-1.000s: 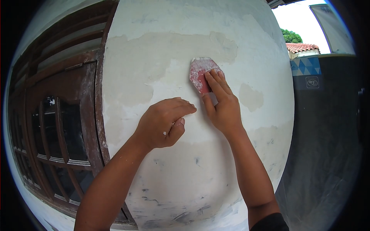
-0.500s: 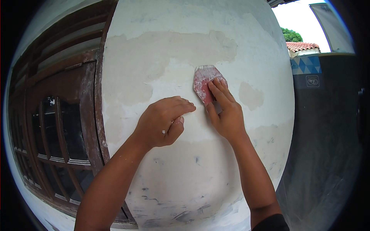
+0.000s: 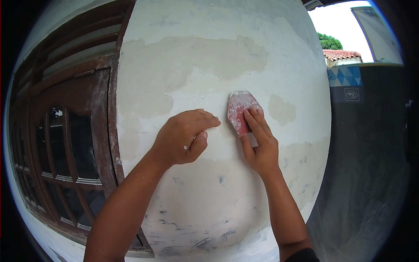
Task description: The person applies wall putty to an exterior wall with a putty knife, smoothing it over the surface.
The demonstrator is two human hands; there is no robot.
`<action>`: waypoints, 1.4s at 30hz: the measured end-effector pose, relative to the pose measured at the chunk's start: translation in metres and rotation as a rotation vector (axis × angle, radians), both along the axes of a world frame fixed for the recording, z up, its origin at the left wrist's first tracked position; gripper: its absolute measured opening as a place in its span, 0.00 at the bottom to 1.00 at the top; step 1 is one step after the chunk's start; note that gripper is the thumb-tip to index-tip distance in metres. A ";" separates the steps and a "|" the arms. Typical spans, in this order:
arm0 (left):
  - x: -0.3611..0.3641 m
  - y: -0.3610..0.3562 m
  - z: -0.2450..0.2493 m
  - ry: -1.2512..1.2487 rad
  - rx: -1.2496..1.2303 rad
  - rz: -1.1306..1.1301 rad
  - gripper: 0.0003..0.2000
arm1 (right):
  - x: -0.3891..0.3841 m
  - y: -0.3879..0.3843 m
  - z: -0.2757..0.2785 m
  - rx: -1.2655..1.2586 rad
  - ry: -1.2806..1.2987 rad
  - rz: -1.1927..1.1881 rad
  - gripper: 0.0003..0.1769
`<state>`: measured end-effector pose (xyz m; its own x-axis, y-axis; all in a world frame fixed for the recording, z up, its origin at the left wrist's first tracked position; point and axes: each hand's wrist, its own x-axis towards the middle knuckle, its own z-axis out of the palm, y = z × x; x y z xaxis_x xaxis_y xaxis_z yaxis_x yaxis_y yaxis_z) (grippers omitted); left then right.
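One right hand: is gripping a pink scraper, fingers lying close together over its face, thumb bending at its lower edge.
Pink scraper: is resting against the wall, smeared white, just left of a rounded beige patch.
Left hand: is curling, fingers pressed together, thumb below; whether it is pinching anything, I cannot tell.
Wall: is showing dark streaks low down.
Brown door: is standing left.
Dark panel: is standing far right.
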<state>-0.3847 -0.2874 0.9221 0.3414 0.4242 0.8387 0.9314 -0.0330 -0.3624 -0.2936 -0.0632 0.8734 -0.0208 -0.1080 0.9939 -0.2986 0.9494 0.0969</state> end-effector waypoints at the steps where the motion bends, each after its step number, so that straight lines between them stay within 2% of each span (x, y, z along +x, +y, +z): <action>1: 0.000 -0.001 0.000 -0.005 -0.002 -0.001 0.21 | 0.004 0.004 -0.013 -0.010 0.045 0.040 0.29; 3: -0.001 -0.001 0.000 -0.001 -0.017 0.008 0.22 | 0.010 0.008 -0.042 -0.029 0.085 0.070 0.29; 5: -0.002 -0.001 -0.005 -0.010 0.010 -0.001 0.24 | 0.018 0.008 -0.077 -0.197 0.116 0.395 0.27; 6: -0.001 0.000 -0.009 -0.009 0.042 0.000 0.25 | 0.026 0.003 -0.093 -0.211 0.106 0.379 0.27; 8: 0.009 0.001 -0.028 -0.068 0.040 -0.032 0.27 | 0.045 -0.011 -0.127 -0.518 0.067 0.794 0.20; 10: 0.027 0.001 -0.060 -0.045 0.178 -0.044 0.27 | 0.061 -0.012 -0.162 -0.684 0.000 1.024 0.19; 12: 0.045 0.008 -0.117 -0.232 0.238 -0.131 0.30 | 0.084 -0.016 -0.184 -0.820 0.004 1.057 0.15; 14: 0.065 0.020 -0.184 -0.367 0.279 -0.170 0.29 | 0.103 -0.010 -0.209 -1.033 -0.062 1.319 0.13; 16: 0.088 0.040 -0.250 -0.518 0.274 -0.224 0.28 | 0.121 -0.004 -0.222 -1.155 -0.053 1.286 0.14; 18: 0.112 0.061 -0.313 -0.736 0.233 -0.256 0.31 | 0.139 0.009 -0.241 -1.246 -0.172 1.408 0.15; 19: 0.123 0.072 -0.340 -0.825 0.206 -0.253 0.30 | 0.149 0.011 -0.241 -1.357 -0.173 1.328 0.15; 22: 0.158 0.103 -0.407 -1.168 0.133 -0.332 0.31 | 0.172 0.036 -0.270 -1.424 -0.203 1.290 0.16; 23: 0.168 0.111 -0.421 -1.202 0.115 -0.326 0.31 | 0.180 0.046 -0.284 -1.462 -0.204 1.267 0.16; 25: 0.185 0.128 -0.451 -1.334 -0.021 -0.292 0.32 | 0.195 0.071 -0.320 -1.569 -0.296 1.061 0.16; 26: 0.190 0.138 -0.469 -1.377 -0.043 -0.279 0.32 | 0.203 0.089 -0.342 -1.617 -0.304 1.036 0.16; 29: 0.211 0.162 -0.535 -1.719 -0.070 -0.293 0.33 | 0.237 0.139 -0.422 -1.784 -0.470 0.629 0.15; 30: 0.218 0.165 -0.554 -1.772 -0.116 -0.238 0.32 | 0.251 0.155 -0.445 -1.815 -0.508 0.604 0.15; 32: 0.238 0.177 -0.599 -1.972 -0.096 -0.243 0.30 | 0.279 0.183 -0.492 -1.944 -0.621 0.346 0.15; 33: 0.250 0.180 -0.620 -2.012 -0.105 -0.211 0.30 | 0.294 0.194 -0.513 -1.944 -0.696 0.250 0.15; 36: 0.277 0.187 -0.680 -2.346 -0.117 -0.069 0.28 | 0.335 0.224 -0.599 -1.883 -0.853 0.019 0.14; 37: 0.281 0.193 -0.695 -2.405 -0.131 -0.040 0.28 | 0.338 0.230 -0.611 -1.912 -0.858 0.006 0.14; 39: 0.294 0.199 -0.720 -2.549 -0.157 0.060 0.29 | 0.346 0.234 -0.629 -1.781 -1.059 -0.260 0.12; 40: 0.295 0.206 -0.732 -2.616 -0.175 0.105 0.29 | 0.355 0.232 -0.652 -1.808 -1.070 -0.278 0.12; 42: 0.297 0.219 -0.770 -2.650 -0.197 0.111 0.30 | 0.361 0.245 -0.709 -1.486 -1.211 -0.388 0.12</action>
